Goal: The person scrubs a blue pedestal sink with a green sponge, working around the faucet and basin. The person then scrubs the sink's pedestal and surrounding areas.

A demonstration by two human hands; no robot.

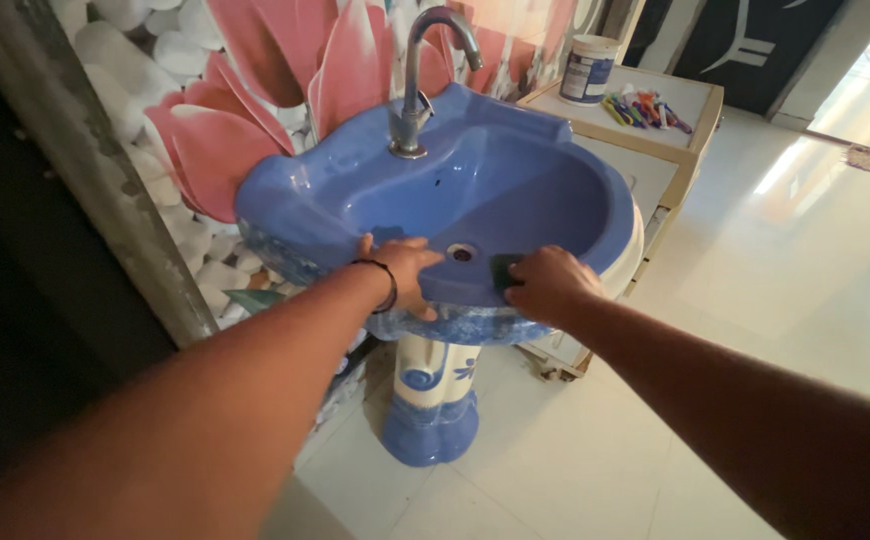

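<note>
the left hand [402, 268], a dark band at its wrist, grips the near rim of the blue sink [555, 190], fingers curled over the edge beside the drain [462, 253]. just right of the drain, the right hand [547, 285] lies closed over a dark green sponge [504, 270], pressing it to the near rim. the sink stands on a blue and white pedestal [433, 400]. at its far edge rises a metal tap [417, 80]. beyond, a cabinet [670, 105] carries a white tub [589, 68] and coloured brushes [645, 110].
</note>
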